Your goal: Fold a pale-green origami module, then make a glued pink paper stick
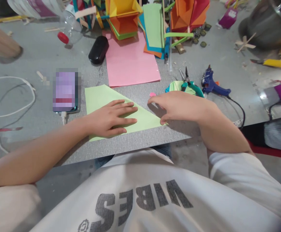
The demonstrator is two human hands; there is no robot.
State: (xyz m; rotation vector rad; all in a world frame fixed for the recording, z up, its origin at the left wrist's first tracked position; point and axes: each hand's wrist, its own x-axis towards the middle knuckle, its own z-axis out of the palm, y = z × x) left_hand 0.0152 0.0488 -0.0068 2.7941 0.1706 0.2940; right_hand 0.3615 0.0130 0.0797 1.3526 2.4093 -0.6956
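Observation:
A light green sheet of paper (99,100), folded along a slanting edge, lies on the grey table close to my body. Flat on top of it rests my left hand (113,117), fingers spread. My right hand (171,106) is at the sheet's pointed right corner, thumb tip at the corner and the other fingers curved and apart from the thumb, with nothing visible between them. A small pink piece (152,94) lies beside its fingertips. Just beyond this hand are green-handled pliers (187,83) on folded green paper (175,85).
Pink paper (133,64) and a black case (98,50) lie beyond the green sheet. A phone (65,90) with a white cable is at left. A blue glue gun (214,84) sits at right. Colourful paper shapes (124,19) and a bottle (70,25) stand behind.

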